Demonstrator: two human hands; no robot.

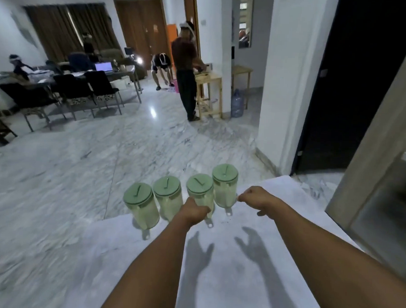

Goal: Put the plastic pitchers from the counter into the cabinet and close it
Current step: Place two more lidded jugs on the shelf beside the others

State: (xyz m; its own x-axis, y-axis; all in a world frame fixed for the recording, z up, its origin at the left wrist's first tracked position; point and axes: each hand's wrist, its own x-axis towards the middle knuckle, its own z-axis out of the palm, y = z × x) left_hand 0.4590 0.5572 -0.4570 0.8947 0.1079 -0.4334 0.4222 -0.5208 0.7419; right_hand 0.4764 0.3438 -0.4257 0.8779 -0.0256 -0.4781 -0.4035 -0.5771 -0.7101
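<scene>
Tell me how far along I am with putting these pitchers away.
Nothing looks done yet: all four green-lidded pitchers stand in a row at the counter edge. In hand: your left hand is closed around the third pitcher from the left, and your right hand is at the fourth pitcher. Left: carrying all four to the cabinet, which isn't in view, and closing it.

Both hands [193, 212] at lidded pitchers [167, 196]
</scene>
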